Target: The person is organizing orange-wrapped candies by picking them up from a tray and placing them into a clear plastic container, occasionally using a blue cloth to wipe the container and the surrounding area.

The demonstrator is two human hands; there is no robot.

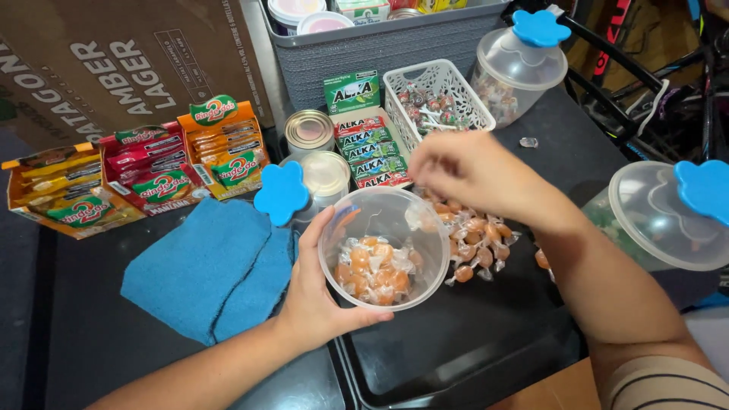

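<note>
open lane i see: bare black tray (456, 342) below the clear jar (383, 247). blocked left by blue cloth (205, 266); right by lidded jar (668, 216); ahead by candy pile (474, 239), white basket (437, 95), tins (309, 130).

One view only: head camera, worn on person, looks steeply down and forward at dark table (486, 342). Close range; forearms enter from 6 o'clock edge. Left hand (315, 292) and right hand (463, 171) sit near frame centre. Grey basket (380, 42) cut off at 12 o'clock, cardboard box (129, 57) at 10 o'clock, lidded jar (668, 216) cropped at 3 o'clock. No second view, so no shared area.
</note>
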